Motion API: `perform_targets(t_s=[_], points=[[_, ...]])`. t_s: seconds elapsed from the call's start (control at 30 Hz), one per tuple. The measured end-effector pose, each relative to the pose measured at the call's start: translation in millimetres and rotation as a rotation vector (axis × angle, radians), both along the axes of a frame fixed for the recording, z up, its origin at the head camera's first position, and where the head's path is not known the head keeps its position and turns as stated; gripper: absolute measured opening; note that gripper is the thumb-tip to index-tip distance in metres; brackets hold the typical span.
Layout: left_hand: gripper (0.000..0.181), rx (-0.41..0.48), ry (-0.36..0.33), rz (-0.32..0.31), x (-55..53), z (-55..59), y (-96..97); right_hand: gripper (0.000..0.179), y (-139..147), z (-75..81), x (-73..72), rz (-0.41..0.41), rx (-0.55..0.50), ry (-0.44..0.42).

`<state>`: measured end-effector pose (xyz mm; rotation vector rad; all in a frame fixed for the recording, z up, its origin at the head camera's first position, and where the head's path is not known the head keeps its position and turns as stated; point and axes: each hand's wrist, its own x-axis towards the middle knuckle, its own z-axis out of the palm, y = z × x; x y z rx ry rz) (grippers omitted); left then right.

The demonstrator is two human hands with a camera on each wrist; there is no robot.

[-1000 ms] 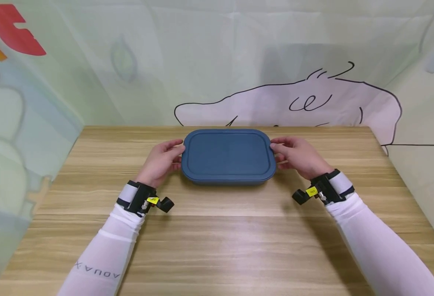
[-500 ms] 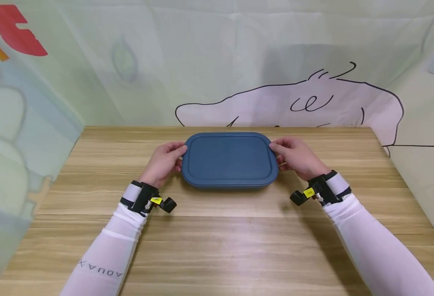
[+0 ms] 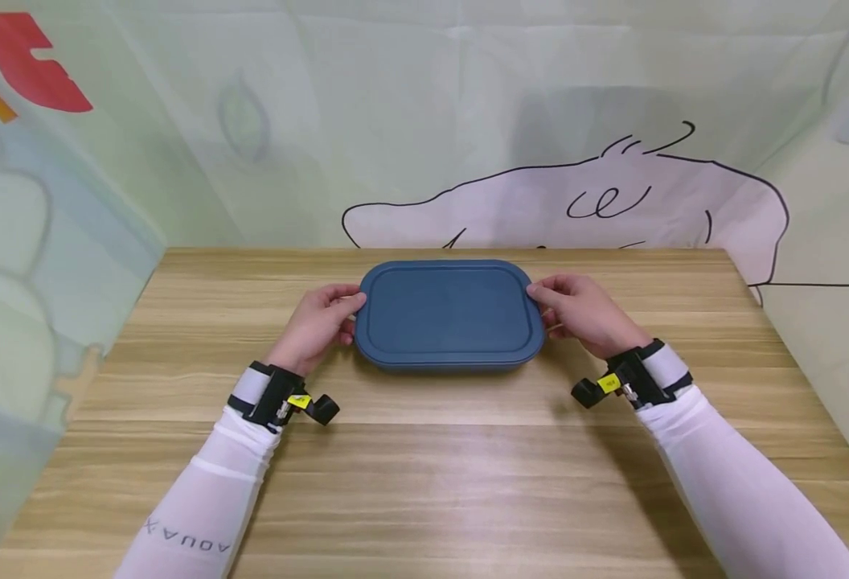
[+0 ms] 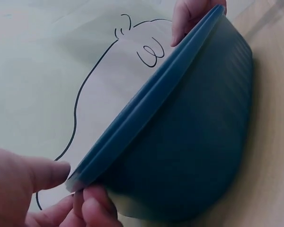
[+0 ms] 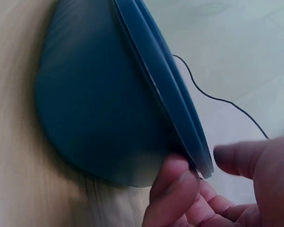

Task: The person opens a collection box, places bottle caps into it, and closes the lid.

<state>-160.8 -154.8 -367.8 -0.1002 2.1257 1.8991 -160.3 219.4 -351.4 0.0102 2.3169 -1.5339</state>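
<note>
A dark blue rectangular food container (image 3: 449,314) with rounded corners and a fitted lid (image 3: 446,305) sits toward the back of the table. My left hand (image 3: 318,323) holds its left end, thumb at the lid's edge and fingers curled below the rim, as the left wrist view also shows. At the opposite end, my right hand (image 3: 582,312) grips the rim in the same way, with bent fingers (image 5: 173,189) under it. The container's deep side wall (image 4: 194,127) shows in both wrist views. What is inside is hidden by the lid.
The wood-grain table (image 3: 424,474) reaches back to a pale printed cloth (image 3: 424,121) with a cartoon drawing. Both wrists wear black camera straps (image 3: 268,394) over white sleeves (image 3: 743,482).
The container has come slightly toward me from where it was a second ago. My fingers have closed in on its rim at both ends. Over the last half second it hardly moves.
</note>
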Motion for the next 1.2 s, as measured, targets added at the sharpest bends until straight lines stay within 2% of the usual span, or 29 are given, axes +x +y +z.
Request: perform_targets(t_s=[0.3,0.5,0.67,1.2], points=[[0.050,0.080,-0.008,-0.086,30.3,1.4,-8.3,0.049,7.5,-3.7,27.2,0.025,-0.150,-0.054],[0.051,0.149,-0.015,-0.079,44.2,3.0,-6.4,0.052,6.1,-6.8,40.9,0.044,-0.233,-0.092],[0.049,0.188,-0.010,-0.063,48.3,2.0,-5.2,0.055,3.6,-7.7,45.4,0.032,-0.259,-0.099],[0.050,0.180,-0.008,-0.080,48.4,3.4,-4.2,0.052,4.4,-7.8,47.6,0.050,-0.248,-0.072]])
